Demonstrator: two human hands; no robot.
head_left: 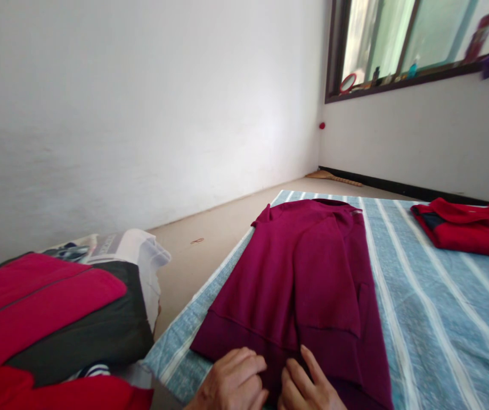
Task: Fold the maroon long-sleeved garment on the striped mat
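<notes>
A plum-purple sweatshirt [270,273] lies mostly flat on a blue-and-white striped sheet [411,296], its neck at the far end and one sleeve laid down over the body. Both hands are at its hem, close to me. My left hand [236,380] has its fingers curled at the left part of the hem, closed on the cloth. Just to its right, my right hand [306,384] is bent over the fabric with one finger raised; the other fingers are curled in at the hem. The fingertips are partly hidden.
A folded red garment [471,230] lies on the sheet at the right. To the left, crimson and dark clothes [48,296] are piled beside a white plastic bag [142,250]. A straw-coloured broom [338,177] lies in the corner below a window [415,34].
</notes>
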